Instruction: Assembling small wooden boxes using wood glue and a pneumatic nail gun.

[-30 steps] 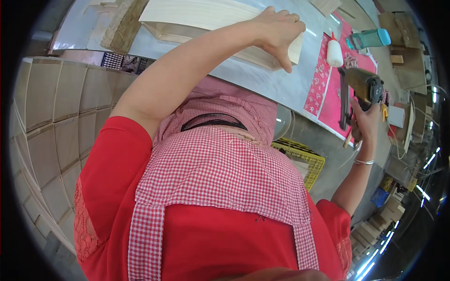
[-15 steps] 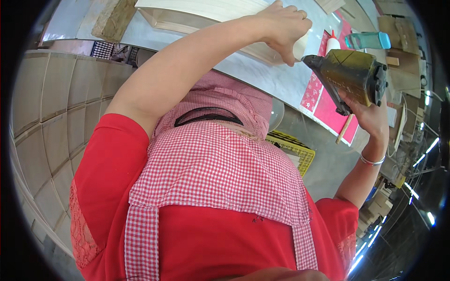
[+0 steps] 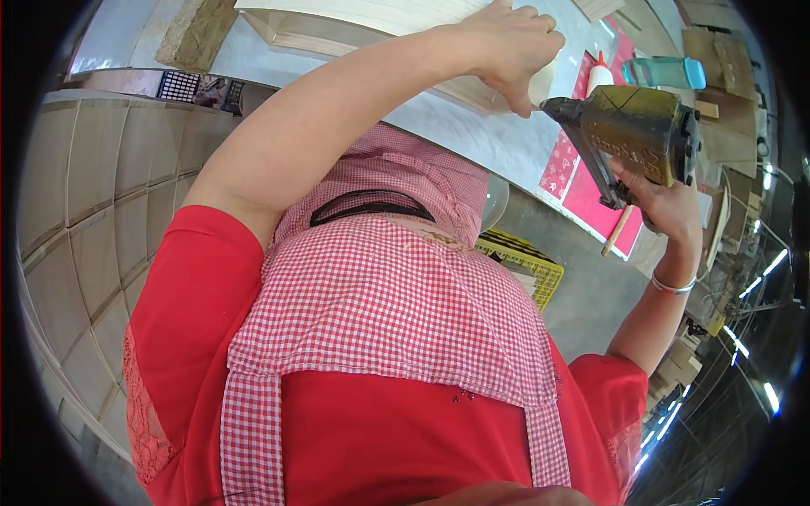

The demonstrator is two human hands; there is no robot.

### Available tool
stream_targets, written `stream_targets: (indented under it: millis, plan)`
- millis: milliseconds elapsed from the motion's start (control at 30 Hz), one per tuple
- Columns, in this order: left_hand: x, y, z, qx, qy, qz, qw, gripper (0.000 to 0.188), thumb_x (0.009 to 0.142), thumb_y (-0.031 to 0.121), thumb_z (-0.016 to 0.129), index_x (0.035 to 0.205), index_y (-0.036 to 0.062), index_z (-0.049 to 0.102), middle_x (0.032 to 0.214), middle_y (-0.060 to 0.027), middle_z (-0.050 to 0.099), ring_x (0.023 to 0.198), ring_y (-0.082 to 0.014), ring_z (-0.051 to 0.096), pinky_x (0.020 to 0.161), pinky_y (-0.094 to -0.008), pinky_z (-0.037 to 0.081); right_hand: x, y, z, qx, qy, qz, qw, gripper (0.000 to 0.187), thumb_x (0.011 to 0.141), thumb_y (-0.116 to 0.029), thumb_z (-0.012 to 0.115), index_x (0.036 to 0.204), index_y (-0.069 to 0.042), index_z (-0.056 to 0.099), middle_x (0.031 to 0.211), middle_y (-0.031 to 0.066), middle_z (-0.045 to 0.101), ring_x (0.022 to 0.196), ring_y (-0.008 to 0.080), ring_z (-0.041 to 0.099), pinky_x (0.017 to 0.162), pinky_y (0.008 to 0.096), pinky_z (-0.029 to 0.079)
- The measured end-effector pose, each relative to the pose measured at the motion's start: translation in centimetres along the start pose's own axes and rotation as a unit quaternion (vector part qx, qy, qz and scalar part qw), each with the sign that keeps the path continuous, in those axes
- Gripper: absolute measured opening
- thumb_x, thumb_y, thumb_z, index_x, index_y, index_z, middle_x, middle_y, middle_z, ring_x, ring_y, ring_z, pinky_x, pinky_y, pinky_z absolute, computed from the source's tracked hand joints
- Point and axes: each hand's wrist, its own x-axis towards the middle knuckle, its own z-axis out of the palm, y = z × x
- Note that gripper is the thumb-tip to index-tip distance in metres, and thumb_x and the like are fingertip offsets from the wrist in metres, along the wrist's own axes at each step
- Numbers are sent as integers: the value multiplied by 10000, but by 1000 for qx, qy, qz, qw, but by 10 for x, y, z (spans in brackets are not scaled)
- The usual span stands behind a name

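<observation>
A pale wooden box (image 3: 325, 18) lies along the far side of the table. My left hand (image 3: 516, 57) is closed over its right end, thumb pointing down along the end board. In my right hand (image 3: 671, 207) is a yellowish-green and black pneumatic nail gun (image 3: 629, 126), with my fingers wrapped round its handle. The gun's nose points left at the box's right end, close beside my left thumb. Whether the nose touches the wood, I cannot tell. My left forearm hides part of the box's near side.
Right of the gun's nose lie a pink patterned sheet (image 3: 595, 202), a white glue bottle with a red tip (image 3: 600, 76) and a teal bottle (image 3: 662, 72). A wooden stick (image 3: 618, 232) overhangs the edge. A rough wood block (image 3: 197, 34) sits far left; a yellow crate (image 3: 540, 274) stands below.
Both hands and the nail gun stay nearly in place. The view has shifted slightly, and the gun is tilted a little differently.
</observation>
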Motion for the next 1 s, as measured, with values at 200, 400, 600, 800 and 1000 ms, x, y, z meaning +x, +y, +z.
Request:
stream_targets:
  millis: [200,400,600,800,1000]
  plan:
    - [15,-22,36,-218,28,130,967,765,568,486,838,1107,-8,611,1157,-183,605,1179,-327,515,987,-494,388,7,5,-3,10,11,-45,999,410,765,-124,832,1104,10,643,1020,81,717,913,166,661,828,328,518]
    - [18,-19,47,-225,58,123,965,765,540,469,854,1067,-28,609,1097,-174,635,1161,-323,538,1007,-484,374,31,-7,-10,41,44,-29,998,378,789,-100,807,1105,24,642,1018,77,715,881,137,648,805,310,522]
    - [19,-21,48,-224,51,130,964,768,547,458,859,1088,-24,605,1108,-182,632,1165,-328,536,1054,-503,345,49,-3,-12,44,43,-44,997,346,797,-87,797,1093,26,657,1002,74,721,866,133,647,803,300,521]
    - [19,-21,48,-229,48,130,963,778,544,446,867,1100,-28,601,1107,-183,633,1169,-331,535,1058,-503,342,56,0,-12,42,31,-44,998,317,808,-115,795,1070,18,677,966,64,724,846,121,641,769,293,519]
    - [19,-21,49,-230,42,127,964,812,529,463,875,1108,-34,597,1110,-187,632,1171,-332,532,1057,-494,342,66,-1,-22,15,0,21,1000,305,838,-212,782,1069,-28,706,805,-19,668,589,53,515,501,238,397]
